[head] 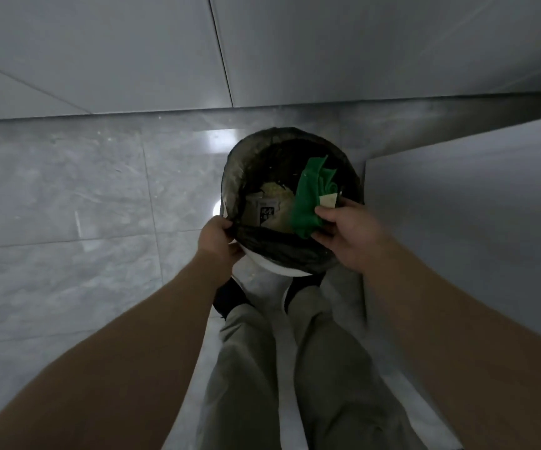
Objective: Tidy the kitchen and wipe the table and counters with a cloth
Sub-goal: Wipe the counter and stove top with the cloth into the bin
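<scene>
Both arms reach down to a bin [274, 267]. The left hand [217, 238] curls its fingers round the black bag [282, 248] rim at eight o'clock. The right hand [350, 232] pinches a green cloth [308, 196] at four o'clock.

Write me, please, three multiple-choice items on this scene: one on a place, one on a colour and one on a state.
1. Where is the bin?
A. On a counter.
B. Down at the floor, just ahead of the person's feet.
C. In a sink.

2. What colour is the cloth that the right hand holds?
A. Green.
B. Red.
C. White.

3. What is the left hand doing?
A. Hanging idle.
B. Gripping the liner.
C. Pressing a wall.

Answers:
1 B, grey tiles lie round it and the shoes are just behind it.
2 A, it shows bright green over the bin.
3 B, its fingers curl over the black liner's rim.
</scene>
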Tool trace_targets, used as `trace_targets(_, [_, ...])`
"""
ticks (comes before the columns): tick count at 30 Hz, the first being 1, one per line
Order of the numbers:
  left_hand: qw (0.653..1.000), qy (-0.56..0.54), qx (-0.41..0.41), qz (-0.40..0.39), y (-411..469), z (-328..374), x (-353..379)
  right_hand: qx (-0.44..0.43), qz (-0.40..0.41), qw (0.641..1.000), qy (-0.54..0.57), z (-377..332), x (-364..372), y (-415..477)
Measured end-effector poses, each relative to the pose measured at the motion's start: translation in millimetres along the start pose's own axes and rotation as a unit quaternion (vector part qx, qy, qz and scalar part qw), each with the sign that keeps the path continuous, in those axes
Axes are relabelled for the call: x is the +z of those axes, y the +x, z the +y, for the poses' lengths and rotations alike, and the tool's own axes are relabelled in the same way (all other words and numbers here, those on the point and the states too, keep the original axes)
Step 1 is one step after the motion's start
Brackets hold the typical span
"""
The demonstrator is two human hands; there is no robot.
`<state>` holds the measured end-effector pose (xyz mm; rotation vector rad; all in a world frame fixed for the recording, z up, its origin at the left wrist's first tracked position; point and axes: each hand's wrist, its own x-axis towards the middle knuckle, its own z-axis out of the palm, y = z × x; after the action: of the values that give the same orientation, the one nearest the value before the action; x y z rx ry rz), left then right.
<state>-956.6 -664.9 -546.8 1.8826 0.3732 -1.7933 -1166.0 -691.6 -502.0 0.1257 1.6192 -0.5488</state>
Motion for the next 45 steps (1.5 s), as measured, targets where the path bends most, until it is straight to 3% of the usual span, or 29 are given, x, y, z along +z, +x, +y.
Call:
trace_targets(6, [1.000,-0.008,-0.025,0.015,47.0,-15.6,3.7,0.000,0.016,0.998,0.063,13.6,2.2,47.9])
trace_targets(10, [0.998,0.062,-0.019,0.018,58.6,-16.4,7.5,0.013,0.018,0.995,0.099,24.5,-4.7,62.5])
trace_targets(13, [0.975,0.169,0.059,0.135,48.9,-13.1,9.6,0.022,0.022,0.994,0.103,33.1,-9.0,61.1])
trace_targets(15, [0.913,0.268,0.204,0.230,21.2,-17.3,14.2,0.024,0.033,0.993,0.107,39.4,-11.8,57.0])
trace_targets(16, [0.876,0.322,0.302,0.194,3.4,-22.1,21.0,0.025,0.037,0.993,0.108,41.7,-12.1,54.3])
trace_targets(18, [0.798,0.429,0.423,-0.013,-25.7,-40.2,41.2,0.018,0.034,0.993,0.114,46.1,-13.1,50.0])
trace_targets(20, [0.733,0.499,0.429,-0.171,-30.0,-59.7,57.8,0.006,0.014,0.993,0.121,48.3,-14.3,46.0])
trace_targets(22, [0.713,0.533,0.404,-0.208,-18.5,-67.9,68.2,-0.009,0.008,0.992,0.122,46.6,-17.6,43.5])
trace_targets(26, [0.736,0.543,0.344,-0.214,6.7,-62.9,83.2,-0.026,0.041,0.994,0.097,43.4,-26.4,45.3])
trace_targets(28, [0.745,0.568,0.307,-0.169,10.9,-57.3,97.1,-0.029,0.065,0.993,0.098,43.1,-28.9,45.2])
trace_targets(30, [0.720,0.592,0.331,-0.146,8.5,-56.3,106.4,-0.034,0.070,0.991,0.107,41.2,-26.6,45.1])
trace_targets(32, [0.677,0.607,0.378,-0.174,6.4,-59.9,107.6,-0.034,0.064,0.992,0.108,39.0,-23.0,43.8])
trace_targets(33, [0.684,0.608,0.364,-0.176,8.6,-57.0,106.9,-0.032,0.060,0.992,0.108,37.8,-23.2,43.8])
trace_targets(34, [0.712,0.604,0.326,-0.151,12.9,-52.5,106.3,-0.032,0.058,0.992,0.105,37.3,-23.3,43.1])
trace_targets(36, [0.741,0.602,0.288,-0.070,12.3,-44.1,107.2,-0.038,0.064,0.993,0.092,33.9,-25.3,40.0])
trace_targets(38, [0.725,0.595,0.330,-0.104,0.0,-38.9,111.8,-0.040,0.064,0.994,0.076,27.8,-27.5,37.3])
trace_targets(40, [0.714,0.615,0.299,-0.151,-13.0,-38.5,116.7,-0.034,0.056,0.995,0.069,20.7,-28.6,30.9])
trace_targets(43, [0.766,0.611,0.200,-0.031,-25.4,-30.1,119.0,-0.028,0.061,0.996,0.064,12.1,-27.2,11.4])
trace_targets(45, [0.794,0.566,0.222,-0.009,-48.2,-22.2,121.1,-0.022,0.069,0.995,0.066,6.3,-28.3,-7.1])
